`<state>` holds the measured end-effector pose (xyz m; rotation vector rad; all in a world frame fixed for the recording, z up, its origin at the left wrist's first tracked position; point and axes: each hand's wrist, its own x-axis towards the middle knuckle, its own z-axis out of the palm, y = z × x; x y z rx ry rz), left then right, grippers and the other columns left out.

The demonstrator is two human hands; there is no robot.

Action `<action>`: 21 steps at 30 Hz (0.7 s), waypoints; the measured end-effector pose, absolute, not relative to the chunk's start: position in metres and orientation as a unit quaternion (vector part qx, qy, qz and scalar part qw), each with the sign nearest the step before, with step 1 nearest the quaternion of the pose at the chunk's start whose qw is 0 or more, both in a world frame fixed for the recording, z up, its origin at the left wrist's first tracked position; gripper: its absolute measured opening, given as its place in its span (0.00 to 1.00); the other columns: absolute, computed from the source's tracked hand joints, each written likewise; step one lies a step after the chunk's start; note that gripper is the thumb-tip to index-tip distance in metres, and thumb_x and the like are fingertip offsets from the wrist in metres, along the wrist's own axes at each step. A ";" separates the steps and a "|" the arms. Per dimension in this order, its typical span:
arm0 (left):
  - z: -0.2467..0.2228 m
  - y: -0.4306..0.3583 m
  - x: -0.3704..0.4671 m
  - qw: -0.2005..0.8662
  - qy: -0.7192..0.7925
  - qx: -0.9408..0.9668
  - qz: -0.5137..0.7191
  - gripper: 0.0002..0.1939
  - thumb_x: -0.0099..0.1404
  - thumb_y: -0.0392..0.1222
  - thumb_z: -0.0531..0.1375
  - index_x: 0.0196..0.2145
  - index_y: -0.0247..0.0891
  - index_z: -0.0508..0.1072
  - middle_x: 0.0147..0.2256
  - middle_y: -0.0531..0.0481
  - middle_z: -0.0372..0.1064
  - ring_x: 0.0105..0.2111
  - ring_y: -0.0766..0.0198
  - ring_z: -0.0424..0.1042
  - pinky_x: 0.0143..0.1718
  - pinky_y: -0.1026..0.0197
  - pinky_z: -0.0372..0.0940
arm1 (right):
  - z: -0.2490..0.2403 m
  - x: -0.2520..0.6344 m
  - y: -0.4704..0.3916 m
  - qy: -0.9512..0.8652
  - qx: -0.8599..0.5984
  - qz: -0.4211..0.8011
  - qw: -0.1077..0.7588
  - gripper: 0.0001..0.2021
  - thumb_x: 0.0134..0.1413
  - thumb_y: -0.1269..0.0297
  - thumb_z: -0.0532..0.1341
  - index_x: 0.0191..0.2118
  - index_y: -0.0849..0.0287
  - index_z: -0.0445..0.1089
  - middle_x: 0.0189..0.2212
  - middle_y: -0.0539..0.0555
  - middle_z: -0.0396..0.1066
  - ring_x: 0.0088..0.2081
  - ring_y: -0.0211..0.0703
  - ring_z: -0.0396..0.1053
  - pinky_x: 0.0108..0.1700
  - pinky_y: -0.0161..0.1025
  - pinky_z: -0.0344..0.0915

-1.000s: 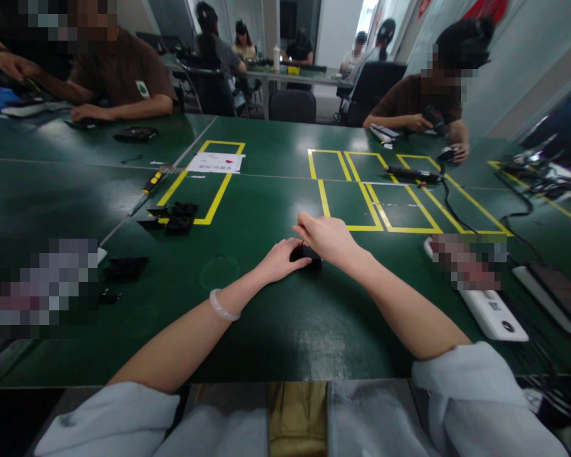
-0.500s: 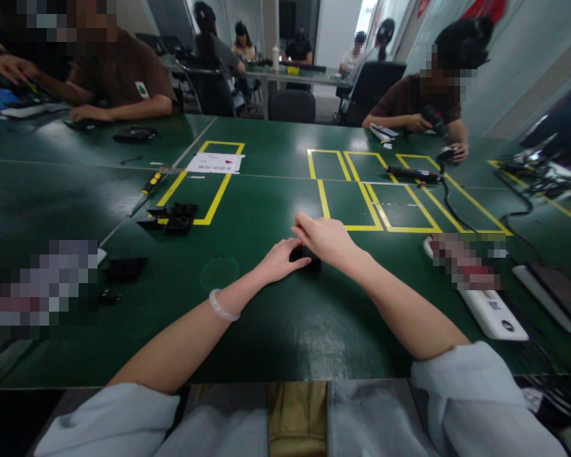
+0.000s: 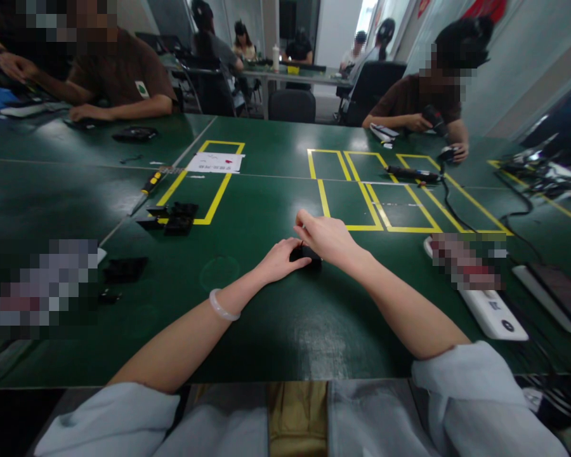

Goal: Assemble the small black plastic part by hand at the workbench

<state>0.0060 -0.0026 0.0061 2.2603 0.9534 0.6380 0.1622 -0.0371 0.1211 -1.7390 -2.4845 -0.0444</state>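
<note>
Big shiny green table up front with a glare patch near the edge, black office chairs past it, white wall way at the back.

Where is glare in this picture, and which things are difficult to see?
Head view: pale glare on the green table between the forearms; head view: the black part at the left hand, too dark for detail; head view: coarse squares partly covering the white box.
</note>
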 end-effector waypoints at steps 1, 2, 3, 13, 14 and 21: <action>0.006 -0.002 0.006 0.298 0.357 0.852 0.241 0.21 0.67 0.52 0.64 0.53 0.38 0.72 0.52 0.42 0.74 0.52 0.46 0.72 0.56 0.44 0.65 | 0.121 0.162 -0.037 -0.817 -0.575 -0.015 0.047 0.16 0.72 0.58 0.46 0.52 0.56 0.66 0.37 0.55 0.80 0.36 0.46 0.75 0.30 0.38 0.50; 0.006 -0.002 0.006 0.298 0.357 0.852 0.240 0.21 0.67 0.51 0.64 0.53 0.38 0.72 0.52 0.42 0.74 0.52 0.46 0.72 0.56 0.44 0.65 | 0.122 0.162 -0.037 -0.815 -0.578 -0.015 0.040 0.16 0.72 0.58 0.46 0.52 0.56 0.66 0.37 0.56 0.80 0.36 0.46 0.75 0.31 0.38 0.51; 0.006 -0.002 0.006 0.297 0.358 0.852 0.240 0.21 0.67 0.52 0.64 0.53 0.38 0.72 0.52 0.42 0.74 0.52 0.46 0.72 0.56 0.44 0.65 | 0.122 0.161 -0.037 -0.814 -0.580 -0.014 0.034 0.16 0.72 0.58 0.46 0.53 0.56 0.66 0.37 0.56 0.80 0.36 0.46 0.75 0.31 0.38 0.51; 0.006 -0.004 0.006 0.303 0.366 0.845 0.245 0.20 0.67 0.56 0.63 0.48 0.39 0.73 0.50 0.41 0.74 0.51 0.45 0.72 0.54 0.44 0.66 | 0.122 0.161 -0.039 -0.821 -0.567 -0.003 0.067 0.14 0.69 0.65 0.47 0.53 0.56 0.65 0.40 0.54 0.79 0.37 0.44 0.75 0.31 0.38 0.51; 0.006 -0.004 0.006 0.305 0.362 0.846 0.246 0.20 0.67 0.56 0.63 0.49 0.39 0.73 0.50 0.42 0.74 0.51 0.45 0.72 0.55 0.44 0.66 | 0.122 0.161 -0.039 -0.821 -0.568 -0.005 0.066 0.14 0.70 0.63 0.47 0.53 0.56 0.65 0.40 0.54 0.79 0.37 0.44 0.75 0.31 0.38 0.51; 0.008 -0.004 0.006 0.306 0.360 0.848 0.241 0.19 0.68 0.55 0.63 0.49 0.39 0.73 0.50 0.42 0.75 0.50 0.46 0.73 0.54 0.44 0.66 | 0.121 0.160 -0.038 -0.818 -0.574 -0.026 0.035 0.15 0.72 0.59 0.46 0.51 0.56 0.67 0.36 0.55 0.79 0.34 0.46 0.75 0.29 0.38 0.48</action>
